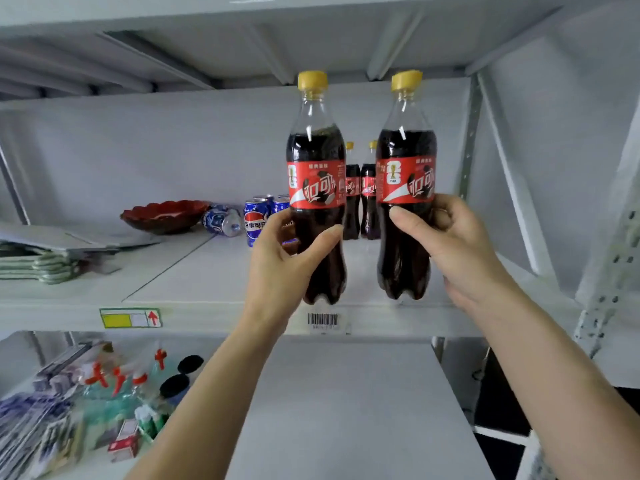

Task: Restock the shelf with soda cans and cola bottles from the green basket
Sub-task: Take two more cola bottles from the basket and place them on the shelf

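Two bare forearms, left hand [280,251] and right hand [457,244] ungloved, no sleeves, rings or watch.

A stockroom or shop's shelving bay — pale grey metal racking [221,320] with perforated uprights [620,258], its front edge carrying a barcode label [322,319] and a yellow-and-white price tag holder [130,318] marked with a red arrow. Merchandise sits in groups: blue soda cans [258,216] and cola bottles [360,199] at the back, a red scalloped bowl [162,214], folded pale green items [41,266] — and packaged goods [86,400] crowd the shelf below.
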